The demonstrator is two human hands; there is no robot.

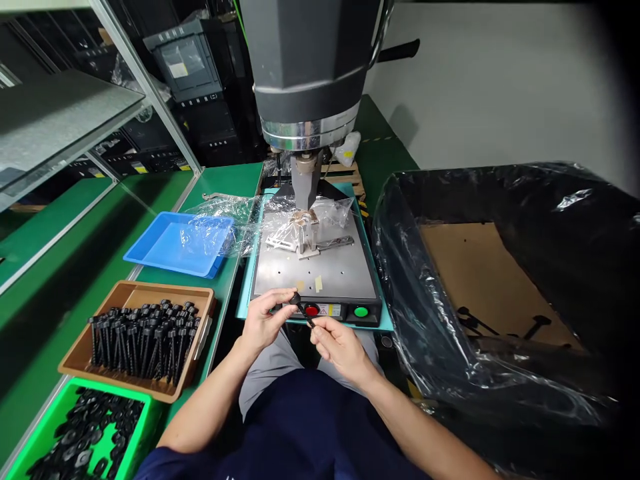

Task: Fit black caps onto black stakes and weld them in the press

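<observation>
In front of the machine's base I hold a slim black bolt-like piece (303, 311) with a round head, slanting down to the right. My left hand (264, 320) pinches the head between thumb and fingers. My right hand (341, 345) grips the lower end of the shaft, and its fingertips hide the tip. Just beyond my hands lies a steel plate (270, 283) with a small metal fixture (309, 239) on it. A metal press tool (303, 183) hangs over the fixture.
At left, a brown tray (75, 357) holds many upright black pieces, and a green bin (143, 427) holds small black caps. A blue tray (155, 243) lies behind them. To the right stands a black-lined box (415, 293) with several black pieces. Red (312, 311) and green buttons (361, 311) face me.
</observation>
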